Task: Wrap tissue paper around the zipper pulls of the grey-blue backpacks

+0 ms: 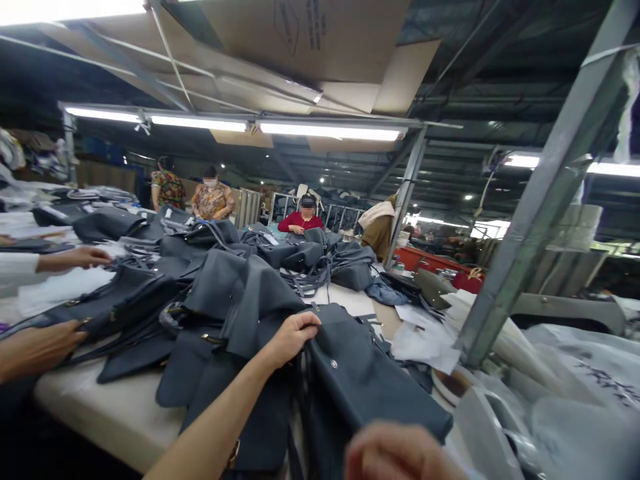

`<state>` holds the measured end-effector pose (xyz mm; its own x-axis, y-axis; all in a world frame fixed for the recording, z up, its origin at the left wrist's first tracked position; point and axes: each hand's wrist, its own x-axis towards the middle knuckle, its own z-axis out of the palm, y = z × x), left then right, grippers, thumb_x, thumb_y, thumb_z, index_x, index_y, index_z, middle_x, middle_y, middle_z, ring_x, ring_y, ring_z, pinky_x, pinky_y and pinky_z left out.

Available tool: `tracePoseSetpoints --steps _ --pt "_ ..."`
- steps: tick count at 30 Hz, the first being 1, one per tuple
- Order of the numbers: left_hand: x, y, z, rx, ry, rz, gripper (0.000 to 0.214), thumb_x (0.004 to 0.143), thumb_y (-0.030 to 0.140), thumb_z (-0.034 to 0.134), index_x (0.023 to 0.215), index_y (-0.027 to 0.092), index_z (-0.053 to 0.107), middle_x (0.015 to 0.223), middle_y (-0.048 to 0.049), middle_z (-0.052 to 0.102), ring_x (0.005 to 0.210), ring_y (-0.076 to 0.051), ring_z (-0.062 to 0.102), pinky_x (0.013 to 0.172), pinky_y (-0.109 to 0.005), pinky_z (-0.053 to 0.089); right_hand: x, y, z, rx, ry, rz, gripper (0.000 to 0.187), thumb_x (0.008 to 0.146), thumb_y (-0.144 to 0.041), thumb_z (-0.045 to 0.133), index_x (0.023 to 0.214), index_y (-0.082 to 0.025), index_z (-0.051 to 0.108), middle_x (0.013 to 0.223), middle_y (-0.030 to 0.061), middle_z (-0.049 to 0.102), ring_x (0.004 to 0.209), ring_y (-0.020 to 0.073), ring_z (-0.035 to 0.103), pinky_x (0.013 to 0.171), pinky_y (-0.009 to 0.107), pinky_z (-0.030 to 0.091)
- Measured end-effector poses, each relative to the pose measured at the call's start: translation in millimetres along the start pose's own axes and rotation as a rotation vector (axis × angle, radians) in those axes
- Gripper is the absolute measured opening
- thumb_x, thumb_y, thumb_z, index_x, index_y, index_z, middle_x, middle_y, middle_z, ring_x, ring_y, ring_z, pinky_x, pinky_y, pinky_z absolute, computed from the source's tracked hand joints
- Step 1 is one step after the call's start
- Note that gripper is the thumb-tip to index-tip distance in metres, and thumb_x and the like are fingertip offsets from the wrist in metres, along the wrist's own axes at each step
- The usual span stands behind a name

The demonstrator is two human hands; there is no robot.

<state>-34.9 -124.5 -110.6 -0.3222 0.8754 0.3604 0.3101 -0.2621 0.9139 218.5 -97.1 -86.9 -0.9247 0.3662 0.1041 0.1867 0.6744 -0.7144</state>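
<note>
Handbags heaped on a worktable, loose papers to the right

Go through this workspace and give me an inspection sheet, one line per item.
surface: long white table, mostly covered by the pile.
job's things: dark grey bags heaped with their straps.
clutter: white papers and blue cloth beside the pile.
hands: left hand grips a dark grey bag; right hand is blurred near the camera, contact unclear.
cables: nothing seen.
surroundings: a co-worker's hands at left, person in a red top across the table, red container, cardboard sheets overhead.
</note>
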Motion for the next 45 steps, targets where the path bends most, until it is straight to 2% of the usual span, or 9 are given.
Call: tracePoseSetpoints --steps 3,6,9,12,17,20,26,33,45 --pt "8.9 11.0 6.2 0.062 -0.002 0.089 0.01 0.076 0.023 0.052 0.077 0.018 0.061 0.075 0.0003 0.058 0.077 -0.016 0.053 0.078 -0.026 0.043 47.8 6.8 -40.6 -0.267 0.245 -0.025 0.054 0.085 -0.035 0.049 0.136 -0.019 0.048 0.141 0.0128 0.051 0.13 0.0311 0.044 0.11 0.049 0.032" --pt "16.4 21.0 9.6 0.154 0.016 0.148 0.012 0.081 0.022 0.049 0.078 0.019 0.061 0.08 -0.0006 0.061 0.082 -0.017 0.055 0.083 -0.028 0.043 103.4 24.5 -70.0 -0.376 0.052 -0.035 0.074 0.065 -0.03 0.064 0.135 -0.012 0.047 0.143 0.0173 0.046 0.133 0.0366 0.036 0.11 0.051 0.027" --pt "12.9 32.4 12.6 0.264 0.084 0.165 0.013 0.081 0.016 0.049 0.079 0.02 0.061 0.084 -0.0026 0.062 0.087 -0.02 0.054 0.089 -0.034 0.042 141.6 37.3 -82.7 -0.314 -0.091 -0.014 0.043 0.053 -0.028 0.072 0.094 -0.017 0.068 0.095 0.0063 0.069 0.093 0.0296 0.059 0.087 0.042 0.046" --pt "-5.4 46.3 24.5 0.476 0.205 0.264 0.019 0.077 0.011 0.054 0.092 0.022 0.06 0.104 -0.0063 0.059 0.106 -0.025 0.048 0.098 -0.041 0.036 158.9 40.9 -88.9 -0.166 -0.234 0.016 0.013 0.057 -0.028 0.067 0.065 -0.018 0.062 0.058 -0.0055 0.057 0.061 0.0159 0.053 0.061 0.028 0.044" --pt "-30.3 47.5 59.0 0.593 -0.002 0.131 0.017 0.075 0.012 0.059 0.088 0.022 0.052 0.091 -0.0024 0.058 0.083 -0.019 0.054 0.076 -0.031 0.042 166.5 49.5 -91.0 0.118 -0.344 0.08 0.011 0.061 -0.027 0.062 0.067 -0.018 0.063 0.057 -0.0059 0.059 0.053 0.0122 0.051 0.052 0.023 0.041" --pt "-25.6 33.6 68.3 0.578 0.036 -0.043 0.023 0.07 0.01 0.061 0.084 0.022 0.047 0.085 -0.0004 0.056 0.079 -0.018 0.053 0.074 -0.03 0.04 163.2 62.5 -85.3 0.256 -0.309 0.107 0.012 0.061 -0.027 0.064 0.067 -0.018 0.061 0.058 -0.0053 0.059 0.053 0.0117 0.051 0.052 0.023 0.041" --pt "-14.3 10.6 66.6 0.515 0.016 -0.039 0.027 0.065 0.005 0.058 0.083 0.022 0.047 0.085 0.0006 0.054 0.079 -0.017 0.051 0.071 -0.027 0.037 144.3 84.2 -79.0 0.505 -0.172 0.085 0.025 0.066 -0.039 0.067 0.077 -0.019 0.055 0.069 -0.0052 0.06 0.06 0.0114 0.053 0.06 0.024 0.044" --pt "2.7 8.3 78.4 0.189 0.045 -0.096 0.006 0.078 0.025 0.057 0.08 0.02 0.055 0.071 0.003 0.055 0.068 -0.014 0.051 0.064 -0.025 0.038 140.0 82.4 -87.7 0.526 -0.149 -0.001 0.025 0.066 -0.037 0.073 0.074 -0.018 0.059 0.065 -0.0059 0.059 0.057 0.0102 0.049 0.057 0.023 0.039" --pt "13.8 10.4 72.5 0.052 -0.109 -0.133 0.003 0.072 0.018 0.054 0.07 0.02 0.054 0.069 0.0013 0.061 0.067 -0.015 0.055 0.066 -0.025 0.042 137.1 86.6 -90.7 0.507 -0.172 -0.024 0.024 0.066 -0.036 0.072 0.066 -0.018 0.055 0.059 -0.0071 0.053 0.055 0.0093 0.044 0.053 0.021 0.036"
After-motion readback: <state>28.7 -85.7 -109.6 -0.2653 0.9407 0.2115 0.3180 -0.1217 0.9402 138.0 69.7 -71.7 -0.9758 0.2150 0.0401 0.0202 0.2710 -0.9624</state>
